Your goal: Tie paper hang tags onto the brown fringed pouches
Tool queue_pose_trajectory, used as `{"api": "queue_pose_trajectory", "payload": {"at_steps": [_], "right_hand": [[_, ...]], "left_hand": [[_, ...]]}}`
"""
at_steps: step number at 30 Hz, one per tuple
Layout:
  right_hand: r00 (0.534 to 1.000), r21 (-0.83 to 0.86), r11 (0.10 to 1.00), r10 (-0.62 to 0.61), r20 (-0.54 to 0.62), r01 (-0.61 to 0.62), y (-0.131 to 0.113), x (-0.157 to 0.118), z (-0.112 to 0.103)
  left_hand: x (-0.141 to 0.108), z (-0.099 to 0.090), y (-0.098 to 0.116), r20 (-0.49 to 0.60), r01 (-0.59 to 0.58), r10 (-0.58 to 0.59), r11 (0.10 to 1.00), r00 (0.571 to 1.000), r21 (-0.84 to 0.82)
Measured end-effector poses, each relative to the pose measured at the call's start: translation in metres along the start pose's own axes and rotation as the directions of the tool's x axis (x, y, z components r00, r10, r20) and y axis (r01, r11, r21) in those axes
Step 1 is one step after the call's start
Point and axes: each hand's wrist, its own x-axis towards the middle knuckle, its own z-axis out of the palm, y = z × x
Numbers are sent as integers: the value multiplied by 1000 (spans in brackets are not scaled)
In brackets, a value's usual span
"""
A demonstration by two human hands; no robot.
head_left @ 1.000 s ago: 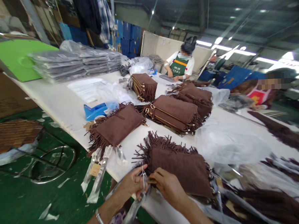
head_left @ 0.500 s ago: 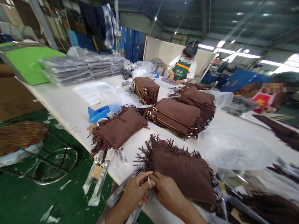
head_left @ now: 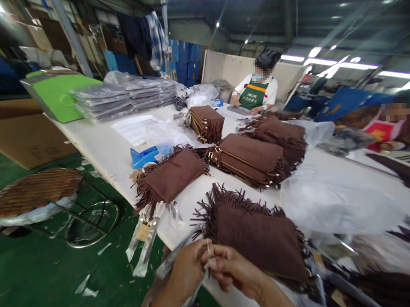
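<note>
At the far left corner of the worktop (head_left: 93,148), a bright green panel (head_left: 62,94) lies tilted, just beside piles of flat grey packages (head_left: 101,101) in clear wrapping. A blue plastic holder (head_left: 145,157) sits nearer. On the green floor (head_left: 25,268) are an open cardboard box (head_left: 32,137), a round stool (head_left: 35,192) with a brown slatted seat, and white scraps (head_left: 84,286). Behind, dark clothing (head_left: 135,33) and a plaid shirt (head_left: 156,41) hang near a post, with blue boxes (head_left: 186,58) stacked beyond. Across the worktop, a person in a green apron (head_left: 255,91) has both hands near a flat grey item; another person, in red (head_left: 384,128), is blurred at the right edge.
</note>
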Motion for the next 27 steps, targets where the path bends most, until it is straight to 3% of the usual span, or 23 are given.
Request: {"api": "queue_pose_trajectory", "payload": {"at_steps": [3, 7, 10, 12, 13, 15, 16, 18, 20, 22, 23, 27], "right_hand": [[996, 121, 993, -8, -84, 18, 8, -11, 1], [960, 95, 995, 3, -278, 25, 25, -29, -8], [910, -37, 999, -34, -414, 20, 40, -43, -22], [850, -266, 963, -113, -514, -33, 50, -55, -34], [801, -416, 906, -195, -566, -74, 54, -62, -40], [676, -701, 687, -426, -601, -191, 59, -78, -51], [621, -804, 533, -543, -565, -265, 60, -87, -56], [575, -894, 200, -704, -416, -402, 58, -101, -65], [600, -867, -89, -756, -262, -491, 54, -111, -71], [638, -806, -276, -754, -156, -523, 48, -114, -78], [653, -782, -336, -748, -117, -525, 46, -115, -81], [690, -739, -479, -724, 27, -474, 40, -107, -90]], "left_hand": [[1, -10, -3, -47, 58, -60, 997, 997, -45], [2, -27, -7, 58, 172, -163, 960, 985, -223], [-6, -46, 1, 70, 189, -176, 941, 982, -281], [-15, -64, 9, 43, 171, -166, 957, 985, -233], [-19, -75, 13, 10, 159, -160, 973, 987, -167], [-27, -95, 18, -64, 144, -142, 989, 988, 37], [-30, -104, 20, -90, 146, -132, 974, 987, 171], [-36, -117, 21, -99, 117, -81, 882, 992, 456], [-37, -120, 24, -57, 0, 55, 719, 997, 695], [-35, -110, 30, -6, -119, 213, 571, 977, 812], [-32, -101, 34, 11, -156, 262, 539, 965, 828], [-9, -52, 49, 99, -235, 245, 627, 964, 743]]}}
